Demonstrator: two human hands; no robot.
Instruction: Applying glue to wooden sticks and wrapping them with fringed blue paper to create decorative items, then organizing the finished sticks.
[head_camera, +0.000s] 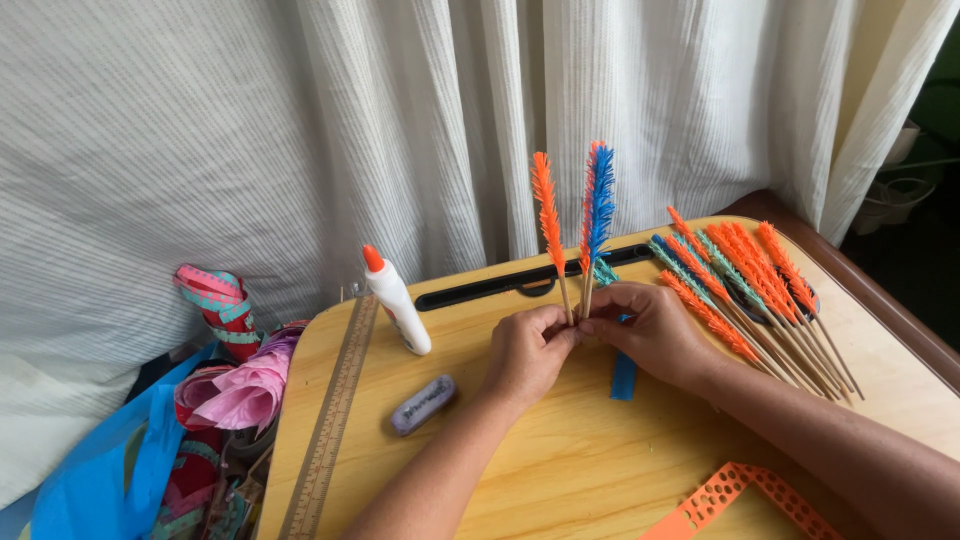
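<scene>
My left hand (525, 350) pinches the bare lower end of a thin wooden stick topped with orange fringed paper (547, 215), held upright. My right hand (655, 330) pinches a second upright stick (598, 205) wrapped in blue and orange fringe, right beside the first. The fingertips of both hands touch above the wooden lap table (560, 470). A blue paper strip (624, 377) lies under my right hand.
A pile of finished fringed sticks (745, 280) lies at the table's right. A white glue bottle with an orange cap (396, 300), a grey eraser-like block (422, 404) and a ruler (335, 420) sit left. A punched orange strip (740, 495) lies in front. Paper scraps and bags (235, 385) are piled at left.
</scene>
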